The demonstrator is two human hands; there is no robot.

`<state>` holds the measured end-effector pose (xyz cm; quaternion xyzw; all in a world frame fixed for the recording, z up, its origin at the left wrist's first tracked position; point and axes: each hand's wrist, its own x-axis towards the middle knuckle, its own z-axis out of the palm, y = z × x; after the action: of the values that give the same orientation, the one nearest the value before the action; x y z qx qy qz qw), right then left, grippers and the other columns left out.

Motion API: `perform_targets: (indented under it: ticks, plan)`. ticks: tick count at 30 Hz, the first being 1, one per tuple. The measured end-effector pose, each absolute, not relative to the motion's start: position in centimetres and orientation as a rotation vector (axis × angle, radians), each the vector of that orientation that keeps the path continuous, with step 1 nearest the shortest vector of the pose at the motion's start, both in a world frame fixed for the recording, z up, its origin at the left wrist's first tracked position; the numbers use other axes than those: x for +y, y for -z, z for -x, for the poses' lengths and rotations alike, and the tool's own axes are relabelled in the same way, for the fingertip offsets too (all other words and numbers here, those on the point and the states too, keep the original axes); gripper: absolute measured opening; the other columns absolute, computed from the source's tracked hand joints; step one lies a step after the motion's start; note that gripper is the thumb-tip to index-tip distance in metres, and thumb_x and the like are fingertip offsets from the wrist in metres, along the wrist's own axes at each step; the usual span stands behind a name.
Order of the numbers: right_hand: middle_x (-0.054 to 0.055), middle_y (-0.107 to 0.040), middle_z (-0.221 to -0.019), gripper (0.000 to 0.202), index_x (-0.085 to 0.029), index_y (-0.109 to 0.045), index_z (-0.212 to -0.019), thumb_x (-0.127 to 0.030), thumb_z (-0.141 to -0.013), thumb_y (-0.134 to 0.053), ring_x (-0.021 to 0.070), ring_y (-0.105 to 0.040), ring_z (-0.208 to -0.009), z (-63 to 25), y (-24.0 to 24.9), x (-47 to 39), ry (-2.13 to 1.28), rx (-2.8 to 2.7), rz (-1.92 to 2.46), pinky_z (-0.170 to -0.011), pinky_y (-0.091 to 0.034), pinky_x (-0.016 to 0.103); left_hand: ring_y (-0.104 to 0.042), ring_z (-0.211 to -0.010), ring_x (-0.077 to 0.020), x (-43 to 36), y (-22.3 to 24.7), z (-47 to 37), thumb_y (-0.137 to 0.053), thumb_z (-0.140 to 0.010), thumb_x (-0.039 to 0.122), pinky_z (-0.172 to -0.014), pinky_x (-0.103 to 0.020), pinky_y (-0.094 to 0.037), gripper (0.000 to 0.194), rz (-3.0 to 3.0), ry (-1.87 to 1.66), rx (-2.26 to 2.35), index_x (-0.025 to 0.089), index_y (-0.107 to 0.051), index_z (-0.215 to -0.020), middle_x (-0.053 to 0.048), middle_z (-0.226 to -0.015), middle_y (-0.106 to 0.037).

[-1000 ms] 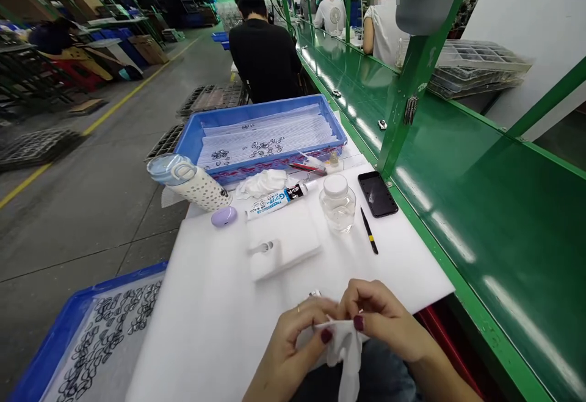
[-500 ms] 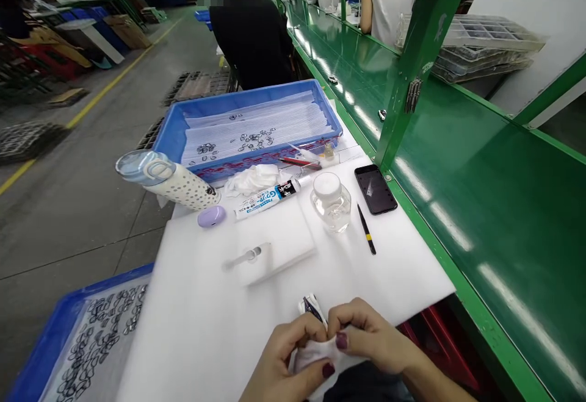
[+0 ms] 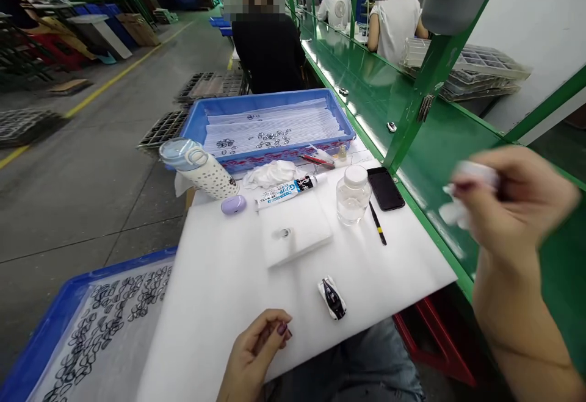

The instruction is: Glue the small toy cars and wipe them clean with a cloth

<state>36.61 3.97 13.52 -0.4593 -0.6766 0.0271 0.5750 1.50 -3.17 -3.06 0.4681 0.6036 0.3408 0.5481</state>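
Observation:
A small white and black toy car [image 3: 332, 298] rests on the white foam sheet [image 3: 215, 268], apart from both hands. To its left, my left hand [image 3: 256, 353] is low over the sheet, fingers curled in and thumb against them, with nothing visible in it. Raised at the far right above the green conveyor, my right hand [image 3: 517, 201] is closed on a crumpled white cloth [image 3: 476, 176]; motion blurs both. Beyond the car, a white foam block [image 3: 297, 234] carries a small clear piece [image 3: 284, 232].
Behind the block are a glue tube [image 3: 286, 191], lidded jar [image 3: 353, 197], tweezers [image 3: 378, 224], phone [image 3: 386, 188], purple case [image 3: 233, 205] and tilted bottle [image 3: 201, 167]. Blue trays [image 3: 270, 98] hold small dark-edged rings. A green post [image 3: 423, 85] stands beside the conveyor [image 3: 458, 164]. Co-workers sit ahead.
My hands have parted from around the white cloth. My right hand has carried it up and right; the left has drawn left. The toy car now shows fully. The view has shifted.

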Motion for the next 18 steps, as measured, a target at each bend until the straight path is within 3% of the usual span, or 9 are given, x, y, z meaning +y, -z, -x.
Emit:
perform_targets:
  ticks: [2, 6, 11, 18]
  plan:
    - [-0.001, -0.059, -0.076, 0.007, -0.025, -0.064, -0.091, -0.029, -0.096, -0.062, 0.0127, -0.053, -0.063, -35.5, -13.6, 7.5, 0.02, -1.885, 1.005, -0.058, -0.039, 0.029, -0.059, -0.071, -0.0179, -3.4, 4.2, -0.9, -0.072, -0.078, 0.062, -0.068, -0.025, -0.053, 0.041, -1.084, -0.892, 1.433, 0.02, -0.072, -0.082, -0.003, -0.073, -0.064]
    - [0.004, -0.054, -0.096, 0.023, -0.02, -0.061, -0.103, -0.041, -0.097, -0.055, 0.0165, -0.054, -0.083, -34.1, -11.1, 12.8, 0.001, -2.29, 1.009, -0.075, -0.047, 0.031, -0.06, -0.073, -0.0168, -3.7, 6.0, 0.1, -0.074, -0.081, 0.055, -0.07, -0.023, -0.054, 0.035, -1.105, -0.97, 1.378, 0.02, -0.073, -0.085, -0.003, -0.076, -0.065]
    - [0.009, -0.05, -0.111, 0.032, -0.019, -0.052, -0.118, -0.038, -0.092, -0.059, 0.0198, -0.051, -0.097, -34.2, -8.7, 14.2, -0.029, -2.323, 1.007, -0.083, -0.048, 0.035, -0.06, -0.074, -0.0163, -3.4, 6.9, 1.0, -0.076, -0.08, 0.052, -0.075, -0.023, -0.055, 0.034, -1.104, -0.982, 1.334, 0.019, -0.073, -0.086, -0.003, -0.076, -0.065]
    - [0.007, -0.065, -0.111, 0.028, -0.02, -0.05, -0.116, -0.034, -0.094, -0.059, 0.0211, -0.061, -0.099, -34.2, -7.8, 14.7, -0.106, -2.294, 0.873, -0.085, -0.049, 0.036, -0.061, -0.077, -0.0163, -3.3, 7.4, 1.9, -0.078, -0.079, 0.051, -0.077, -0.022, -0.056, 0.032, -1.073, -0.983, 1.364, 0.02, -0.074, -0.086, -0.004, -0.078, -0.065]
